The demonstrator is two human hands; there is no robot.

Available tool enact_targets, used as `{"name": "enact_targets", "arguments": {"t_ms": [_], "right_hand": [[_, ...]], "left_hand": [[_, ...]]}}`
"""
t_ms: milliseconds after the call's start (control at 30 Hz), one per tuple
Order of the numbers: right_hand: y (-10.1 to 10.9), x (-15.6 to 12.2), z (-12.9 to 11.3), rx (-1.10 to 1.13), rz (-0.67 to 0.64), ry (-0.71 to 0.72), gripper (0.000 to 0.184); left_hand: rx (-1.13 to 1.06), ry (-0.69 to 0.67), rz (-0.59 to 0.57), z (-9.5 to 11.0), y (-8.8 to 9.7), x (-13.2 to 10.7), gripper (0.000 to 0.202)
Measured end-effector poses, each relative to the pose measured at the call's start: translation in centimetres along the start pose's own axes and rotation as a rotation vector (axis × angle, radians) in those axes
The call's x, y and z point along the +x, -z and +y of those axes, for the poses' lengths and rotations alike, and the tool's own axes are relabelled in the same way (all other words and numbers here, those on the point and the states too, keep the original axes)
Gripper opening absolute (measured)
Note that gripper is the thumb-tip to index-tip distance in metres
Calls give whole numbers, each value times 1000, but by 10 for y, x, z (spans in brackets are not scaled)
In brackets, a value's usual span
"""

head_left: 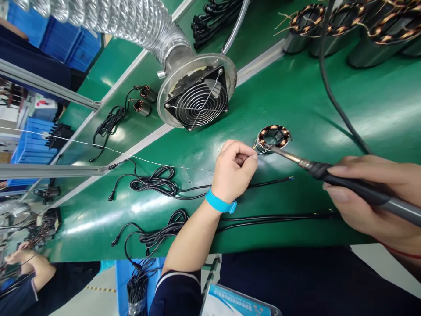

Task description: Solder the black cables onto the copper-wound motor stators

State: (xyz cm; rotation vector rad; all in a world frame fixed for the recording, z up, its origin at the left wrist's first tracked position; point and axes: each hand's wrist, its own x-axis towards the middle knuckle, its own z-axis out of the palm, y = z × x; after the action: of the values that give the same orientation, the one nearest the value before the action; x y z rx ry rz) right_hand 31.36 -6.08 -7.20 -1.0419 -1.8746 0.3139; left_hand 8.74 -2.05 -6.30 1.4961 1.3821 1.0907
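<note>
A motor stator [285, 141] with copper windings stands on the green bench. My left hand [234, 169], with a blue band at the wrist, is closed in a pinch just left of it. From those fingers a thin silvery solder wire [158, 164] trails off to the left, and its short end reaches the stator's near rim. My right hand [371, 193] grips a soldering iron [355, 186] by its black handle. The iron's tip meets the near rim, close to the wire end; whether the two touch I cannot tell.
A round fume-extractor hood [200, 103] hangs above the bench. Coiled black cables [154, 182] lie around my left forearm. More stators [304, 26] stand at the back right. A dark cord [332, 96] hangs near my right hand. A co-worker's hands [24, 254] are at far left.
</note>
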Motion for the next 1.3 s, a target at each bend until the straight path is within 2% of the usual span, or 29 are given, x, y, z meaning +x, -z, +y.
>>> {"name": "enact_targets", "arguments": {"t_ms": [133,633,767,900,1033,1167,1267,1300], "right_hand": [[7,4,1,39,-178,64,11],[7,9,-4,82,-173,27,7],[9,6,-3,108,-174,-4,6],[11,4,1,95,-217,33,9],[9,5,-1,112,-187,-14,8],[4,3,-4,144,-184,-57,10],[3,0,-4,162,-134,-40,12],[3,-1,-5,154,-115,-75,13]], "left_hand": [[27,-46,14,-3,-2,0,12],[47,-173,50,-6,-3,-1,13],[61,-159,33,-6,-3,-1,14],[50,-170,30,-6,-4,-2,14],[7,-196,56,-7,-5,-2,13],[41,-168,41,-7,-4,-2,14],[72,-143,24,-6,-3,-2,14],[75,-138,21,-6,-2,-2,14]]}}
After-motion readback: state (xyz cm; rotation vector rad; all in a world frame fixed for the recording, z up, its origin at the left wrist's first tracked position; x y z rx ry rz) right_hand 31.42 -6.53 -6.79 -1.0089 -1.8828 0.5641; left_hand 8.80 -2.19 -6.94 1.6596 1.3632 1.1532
